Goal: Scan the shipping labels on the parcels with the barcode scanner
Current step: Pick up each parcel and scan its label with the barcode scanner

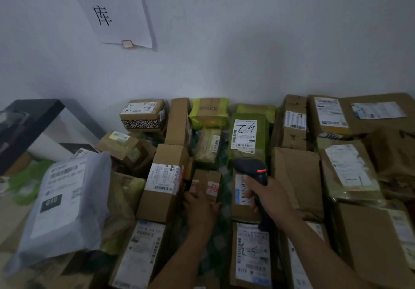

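My right hand (268, 195) grips the handle of a black barcode scanner (251, 167), whose red light glows on top. Its head points away from me, over a brown box with a white label (241, 190) and toward a green parcel with a handwritten white label (243, 134). My left hand (201, 210) holds a small brown box with red-and-white stickers (207, 182), fingers wrapped over its near end. To its left stands a taller box with a barcode label (165, 177).
Many labelled cardboard boxes and bags cover the surface up to the white wall. A grey plastic mailer (65, 203) lies at the left, a labelled box (252, 252) lies near my right forearm. A black table (27, 120) stands far left.
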Demonstrator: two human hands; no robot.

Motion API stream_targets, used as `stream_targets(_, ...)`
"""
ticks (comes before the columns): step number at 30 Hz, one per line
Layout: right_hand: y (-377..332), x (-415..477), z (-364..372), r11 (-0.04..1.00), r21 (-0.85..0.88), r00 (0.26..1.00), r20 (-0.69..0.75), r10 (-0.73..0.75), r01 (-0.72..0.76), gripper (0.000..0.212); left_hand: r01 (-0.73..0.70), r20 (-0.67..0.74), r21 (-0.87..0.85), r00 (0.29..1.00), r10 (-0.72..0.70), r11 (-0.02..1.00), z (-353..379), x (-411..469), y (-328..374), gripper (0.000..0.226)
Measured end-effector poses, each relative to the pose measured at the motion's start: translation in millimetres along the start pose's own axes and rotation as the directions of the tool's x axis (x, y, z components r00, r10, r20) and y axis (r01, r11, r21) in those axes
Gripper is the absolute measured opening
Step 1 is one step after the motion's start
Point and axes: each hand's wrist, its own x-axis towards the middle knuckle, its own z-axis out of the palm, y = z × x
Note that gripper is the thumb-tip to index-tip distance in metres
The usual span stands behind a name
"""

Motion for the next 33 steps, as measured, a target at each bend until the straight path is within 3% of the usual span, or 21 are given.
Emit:
stream_targets(5,-2,1,-1,1.000,-0.015,1.000,0.002,0.005,-0.005,0.038,-0.078,-0.007,-0.038,0.997,0.078,0.996,-7,-4,-3,0.091)
stream_targets(8,-5,-1,0,0.998,-0.069,1.000,-0.012,0.007,-0.008,0.039,-0.187,-0.190,-0.130,0.969,0.161,0.974,-33,-19,0,0.072)
stream_targets(11,-9,-7,4,0.988,-0.151,1.000,-0.027,0.003,-0.007,0.040,-0.277,-0.315,-0.107,0.920,0.232,0.955,-73,-42,1,0.065)
stream_targets(13,-15,-17,11,0.982,-0.191,1.000,-0.027,-0.004,-0.001,0.040,-0.310,-0.451,-0.088,0.860,0.240,0.947,-104,-61,-4,0.058)
stream_targets(15,-24,-31,21,0.980,-0.201,1.000,-0.002,-0.011,0.011,0.040,-0.323,-0.631,0.000,0.734,0.251,0.946,-134,-77,-17,0.051)
stream_targets(16,-29,-38,28,0.981,-0.195,1.000,0.018,-0.013,0.016,0.040,-0.294,-0.687,0.071,0.678,0.261,0.953,-147,-83,-27,0.047)
stream_targets(18,-39,-55,41,0.979,-0.202,0.998,0.060,-0.023,0.035,0.041,-0.169,-0.731,0.138,0.648,0.215,0.976,-169,-91,-52,0.045)
stream_targets(21,-55,-80,59,0.970,-0.233,0.993,0.102,-0.054,0.077,0.041,0.076,-0.705,0.066,0.709,-0.007,0.995,-193,-98,-90,0.054)
stream_targets(25,-70,-106,73,0.959,-0.259,0.989,0.123,-0.085,0.115,0.043,0.286,-0.490,-0.006,0.834,-0.252,0.958,-202,-100,-118,0.082)
stream_targets(29,-76,-122,76,0.952,-0.267,0.984,0.138,-0.113,0.147,0.047,0.229,-0.427,-0.133,0.865,-0.265,0.964,-210,-99,-128,0.083)
stream_targets(33,-76,-126,71,0.958,-0.245,0.986,0.106,-0.129,0.151,0.041,0.121,-0.492,-0.166,0.850,-0.188,0.979,-211,-110,-117,0.085)
